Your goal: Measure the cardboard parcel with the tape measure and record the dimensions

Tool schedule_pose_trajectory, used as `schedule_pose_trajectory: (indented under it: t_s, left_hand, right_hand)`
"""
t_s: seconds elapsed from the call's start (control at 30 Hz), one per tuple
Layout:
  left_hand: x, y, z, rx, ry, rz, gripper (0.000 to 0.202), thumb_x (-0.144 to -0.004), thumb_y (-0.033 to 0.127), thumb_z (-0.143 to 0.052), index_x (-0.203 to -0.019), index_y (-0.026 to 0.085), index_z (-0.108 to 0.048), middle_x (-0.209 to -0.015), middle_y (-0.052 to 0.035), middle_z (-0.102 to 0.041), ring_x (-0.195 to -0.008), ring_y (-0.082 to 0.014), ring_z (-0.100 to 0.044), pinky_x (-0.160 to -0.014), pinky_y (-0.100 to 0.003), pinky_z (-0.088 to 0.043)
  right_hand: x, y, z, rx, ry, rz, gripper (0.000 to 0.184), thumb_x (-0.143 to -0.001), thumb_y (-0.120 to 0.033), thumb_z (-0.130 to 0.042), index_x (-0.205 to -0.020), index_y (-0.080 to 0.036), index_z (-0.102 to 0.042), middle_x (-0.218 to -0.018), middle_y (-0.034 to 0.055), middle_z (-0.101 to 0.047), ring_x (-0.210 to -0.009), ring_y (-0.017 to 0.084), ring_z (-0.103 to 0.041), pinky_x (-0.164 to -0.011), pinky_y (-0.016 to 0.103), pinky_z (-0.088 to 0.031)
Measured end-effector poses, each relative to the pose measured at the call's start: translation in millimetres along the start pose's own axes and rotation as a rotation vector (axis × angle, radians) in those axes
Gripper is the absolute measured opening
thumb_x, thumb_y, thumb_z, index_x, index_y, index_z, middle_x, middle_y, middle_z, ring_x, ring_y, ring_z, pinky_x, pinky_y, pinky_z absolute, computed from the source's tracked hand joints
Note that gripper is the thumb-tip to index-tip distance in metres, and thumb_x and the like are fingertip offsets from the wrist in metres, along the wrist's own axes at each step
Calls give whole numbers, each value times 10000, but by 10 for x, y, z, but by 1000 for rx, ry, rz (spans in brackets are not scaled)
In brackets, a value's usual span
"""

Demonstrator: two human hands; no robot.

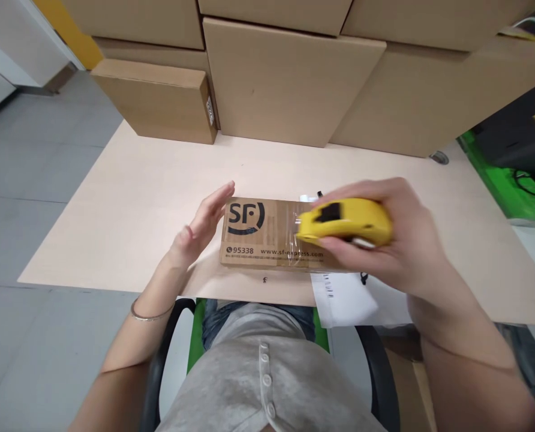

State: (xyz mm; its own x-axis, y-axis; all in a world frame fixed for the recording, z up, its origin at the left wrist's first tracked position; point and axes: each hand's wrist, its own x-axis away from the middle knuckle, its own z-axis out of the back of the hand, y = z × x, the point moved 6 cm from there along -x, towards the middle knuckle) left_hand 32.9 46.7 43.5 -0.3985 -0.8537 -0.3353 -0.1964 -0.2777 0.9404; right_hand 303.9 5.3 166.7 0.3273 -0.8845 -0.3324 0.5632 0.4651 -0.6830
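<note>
A brown cardboard box [267, 231] printed with "SF" lies on the table in front of me, clear tape crossing its top. My right hand [397, 240] is closed around a yellow utility knife [352, 221] with a black slider. The knife's front end is over the taped part of the box; its blade cannot be made out. Beside the box's left end, my left hand [202, 225] stands on edge with fingers stretched out, holding nothing. The right part of the box is hidden behind my right hand and the knife.
Large cardboard boxes [289, 84] form a wall along the table's back, with a smaller carton [159, 102] at the left. White paper [348, 300] lies at the table's [92, 210] front edge. A dark device [514, 138] stands at the right.
</note>
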Motion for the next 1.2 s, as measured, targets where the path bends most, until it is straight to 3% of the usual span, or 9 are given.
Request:
schedule_pose_trajectory:
  t_s: [0.13,0.23,0.33,0.47,0.57,0.67,0.83,0.97,1.2]
  left_hand:
    - [-47,-86,-116,47,142,86,799,-977,867,-265,-1245,281,-737,-1454,-54,-714,-1577,-384,-464,-1295,-584,-411]
    - [-1,-209,-38,48,281,145,694,-990,827,-337,-1077,265,-735,-1141,-56,-798,-1439,-390,-609,-1138,-569,-567]
    - [44,-302,40,-2,321,187,573,-969,782,-477,-1031,260,-704,-1051,-53,-787,-1313,-392,-681,-1061,-558,-608]
    - [-9,-259,-34,4,142,100,467,-933,685,-660,-1183,293,-702,-1310,-55,-753,-1486,-370,-556,-1275,-585,-430]
    - [-51,-208,-74,79,48,29,388,-956,596,-699,-1244,336,-706,-1412,-36,-723,-1587,-331,-464,-1335,-572,-331]
    - [-63,-210,-56,103,10,9,353,-972,542,-715,-1272,355,-711,-1424,-35,-719,-1607,-327,-445,-1301,-548,-381]
    - [-60,-200,-9,91,-7,-10,375,-972,531,-727,-1293,338,-724,-1405,-59,-728,-1599,-344,-461,-1239,-499,-466]
    - [-71,-165,-8,81,-13,-11,358,-974,506,-730,-1290,338,-731,-1402,-46,-741,-1581,-320,-493,-1238,-465,-477]
    - [-96,-97,-44,57,8,-11,336,-980,506,-722,-1265,328,-735,-1399,-38,-757,-1549,-298,-539,-1235,-456,-481]
  right_hand:
    - [-546,-395,-567,31,-284,325,343,-996,-427,-691,-1281,-275,-576,-1327,44,-721,-1057,231,-746,-865,367,-589]
    - [-733,-494,-891,89,-469,352,278,-1042,-394,-609,-1286,-270,-559,-1324,44,-710,-949,198,-715,-769,319,-525]
    - [-744,-522,-970,130,-554,361,225,-1054,-373,-579,-1258,-281,-573,-1273,28,-714,-857,173,-681,-702,298,-470]
    - [-605,-374,-732,146,-513,306,230,-1027,-338,-616,-1254,-302,-627,-1246,16,-732,-882,182,-709,-694,292,-476]
    - [-405,-63,-399,101,-451,212,280,-959,-342,-735,-1228,-312,-661,-1169,12,-769,-898,207,-742,-696,310,-529]
    - [-132,303,13,-9,-352,162,397,-885,-356,-853,-1233,-348,-662,-1134,4,-788,-940,225,-766,-760,341,-601]
    - [304,769,540,-85,-157,48,499,-786,-177,-923,-1199,-331,-688,-1092,29,-805,-961,222,-794,-774,317,-664]
    - [456,897,615,-152,-43,1,532,-771,-143,-920,-1197,-362,-687,-1103,12,-806,-976,233,-809,-752,346,-693]
    - [476,945,519,-190,-42,41,563,-772,-141,-911,-1214,-396,-673,-1082,1,-794,-987,254,-804,-732,393,-696]
